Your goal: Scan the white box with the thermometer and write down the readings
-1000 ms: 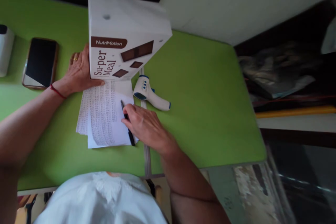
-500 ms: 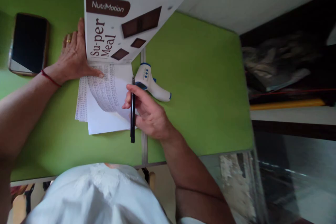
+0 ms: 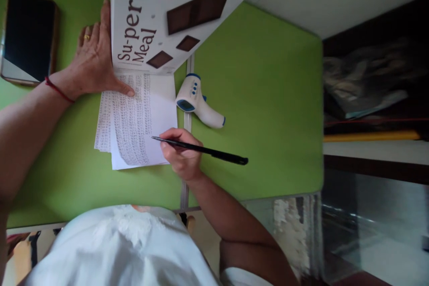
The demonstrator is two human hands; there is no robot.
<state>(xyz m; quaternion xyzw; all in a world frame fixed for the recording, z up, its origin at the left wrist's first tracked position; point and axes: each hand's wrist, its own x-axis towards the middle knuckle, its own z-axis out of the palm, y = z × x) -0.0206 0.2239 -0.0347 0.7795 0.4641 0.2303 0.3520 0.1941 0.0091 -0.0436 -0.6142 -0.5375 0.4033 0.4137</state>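
Observation:
Between the fingers of my right hand (image 3: 182, 154) is a black pen (image 3: 214, 152), its tip pointing left over the paper. Rows of small handwriting cover much of the top sheet (image 3: 134, 125); more written sheets stick out under its left side. My left hand (image 3: 95, 60) lies with fingers apart, the thumb on the top sheet and the other fingers along the left edge of a white box (image 3: 201, 49) printed "Su-per Meal". This box stands over the far end of the sheets and hides it. Whether the pen tip touches the paper I cannot tell.
A white and blue infrared thermometer (image 3: 201, 103) lies right of the sheets, across the green table's (image 3: 268, 98) metal seam. Left of my left hand lies a dark phone (image 3: 28, 35). Beyond the table's right edge is a shelf (image 3: 372, 147) with plastic-wrapped things.
My right hand has moved down and turned the pen from upright to lying nearly level, tip leftward. The sheet's lifted lower right part now lies flatter. The view has shifted slightly.

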